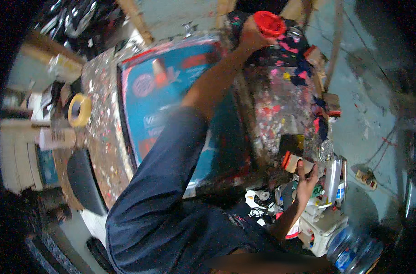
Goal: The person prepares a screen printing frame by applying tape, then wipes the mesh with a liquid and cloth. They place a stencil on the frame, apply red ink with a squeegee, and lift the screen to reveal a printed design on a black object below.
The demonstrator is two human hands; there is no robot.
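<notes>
My left arm reaches across a blue screen-printing frame [226, 118] that lies on the paint-spattered table. At the far end, my left hand [252, 36] is closed on a round red plastic container [269, 24], whose open top faces me; motion blurs the fingers. On the right, my right hand [306, 177] grips a short squeegee [295, 164] with a tan wooden handle and a red edge, thumb on its face. The squeegee is over the table's near right corner, beside a dark square patch [292, 144]. Sleeve and forearm hide part of the blue mesh.
A yellow tape roll [80, 110] and a pale bottle [57, 138] are at the left. Further wood-handled squeegees [332, 104] line the table's right edge. A clear blue water jug [354, 250] stands low right; a power strip [366, 180] lies on the floor.
</notes>
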